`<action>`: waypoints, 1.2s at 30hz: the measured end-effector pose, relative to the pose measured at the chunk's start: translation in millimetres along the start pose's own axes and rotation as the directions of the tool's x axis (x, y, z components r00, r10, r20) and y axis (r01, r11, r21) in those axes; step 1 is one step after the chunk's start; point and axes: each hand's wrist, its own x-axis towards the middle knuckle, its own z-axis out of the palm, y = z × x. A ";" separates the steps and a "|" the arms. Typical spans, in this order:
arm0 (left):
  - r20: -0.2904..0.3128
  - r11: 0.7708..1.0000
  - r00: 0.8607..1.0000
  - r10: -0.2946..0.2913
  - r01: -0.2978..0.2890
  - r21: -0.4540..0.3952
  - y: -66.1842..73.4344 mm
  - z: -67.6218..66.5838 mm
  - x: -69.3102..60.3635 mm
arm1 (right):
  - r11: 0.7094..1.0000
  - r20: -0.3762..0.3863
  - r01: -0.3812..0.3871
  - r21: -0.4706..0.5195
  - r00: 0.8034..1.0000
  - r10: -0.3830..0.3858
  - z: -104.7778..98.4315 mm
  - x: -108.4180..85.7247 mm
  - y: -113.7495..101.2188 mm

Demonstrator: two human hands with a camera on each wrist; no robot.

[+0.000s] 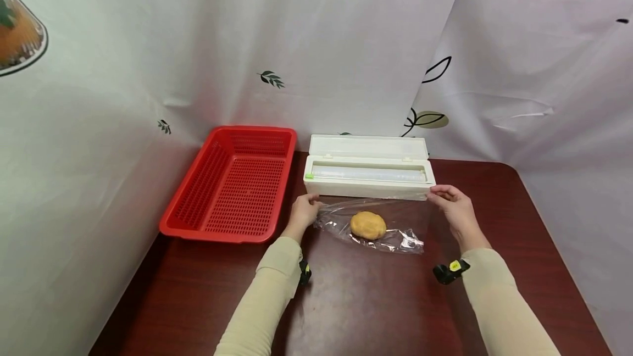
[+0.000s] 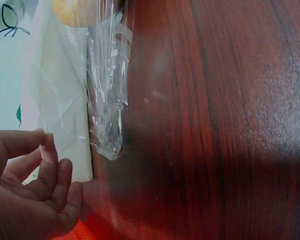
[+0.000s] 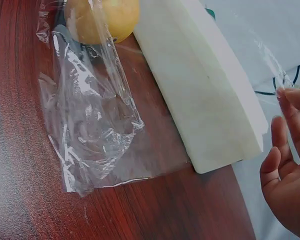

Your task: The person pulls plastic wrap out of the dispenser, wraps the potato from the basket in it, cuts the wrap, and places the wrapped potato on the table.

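A yellow, lumpy oval thing like a potato (image 1: 368,225) lies on a sheet of clear cling film (image 1: 410,242) on the table. The film runs up to the front of a white cling film dispenser (image 1: 366,188), whose lid stands raised with a roll (image 1: 368,173) inside. At the film's left edge, my left hand (image 1: 303,213) pinches it between thumb and index finger. My right hand (image 1: 456,214) pinches the film near the dispenser's front right corner. Both wrist views show the fingertips together; the near part of the film (image 3: 97,125) is crumpled.
A red perforated plastic basket (image 1: 277,196) stands left of the dispenser, close to my left hand. The dark red wooden table (image 1: 366,301) ends at a white printed curtain (image 1: 346,43) behind and at the sides. A green slider (image 1: 309,176) sits on the dispenser's left end.
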 end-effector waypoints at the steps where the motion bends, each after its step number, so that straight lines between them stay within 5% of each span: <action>1: 0.012 1.000 1.000 -0.001 0.001 0.017 -0.4 0.3 0.1 | 1.000 0.001 0.017 -0.005 1.000 -0.017 -0.1 1.0 2.3; 6: 0.020 0.999 1.000 0.011 -0.012 0.048 -3.1 3.0 -0.8 | 0.996 0.016 0.082 0.025 0.996 -0.083 -13.7 26.8 42.7; 14: -0.186 0.980 0.980 0.074 -0.107 -0.170 -6.2 4.7 -5.5 | 0.989 0.015 0.136 0.066 0.990 -0.137 -29.3 44.6 87.2; 17: -0.218 0.929 0.972 0.084 -0.156 -0.336 -6.9 5.6 -7.9 | 0.982 0.016 0.174 0.077 0.984 -0.175 -31.5 41.8 92.3; 20: -0.237 0.843 0.969 0.069 -0.184 -0.505 -7.2 6.1 -10.2 | 0.972 0.032 0.218 0.089 0.975 -0.222 -33.5 36.4 93.7; 22: -0.239 0.791 0.970 0.043 -0.180 -0.585 -7.2 5.5 -12.0 | 0.966 0.074 0.245 0.084 0.965 -0.252 -35.1 29.7 91.4; 25: -0.209 0.751 0.978 0.002 -0.140 -0.645 -7.7 4.4 -14.6 | 0.964 0.145 0.257 0.071 0.953 -0.265 -31.3 8.2 73.7; 28: -0.162 0.768 0.986 -0.039 -0.074 -0.637 -10.2 3.5 -16.6 | 0.965 0.230 0.262 0.023 0.938 -0.260 -23.2 -21.2 44.6; 32: -0.111 0.843 0.992 -0.057 -0.011 -0.538 -17.5 3.1 -19.1 | 0.957 0.332 0.273 -0.099 0.916 -0.227 -15.6 -50.8 16.8; 36: -0.085 0.912 0.996 -0.005 -0.030 -0.410 -26.3 1.2 -23.2 | 0.923 0.434 0.292 -0.250 0.886 -0.163 -17.1 -59.6 16.1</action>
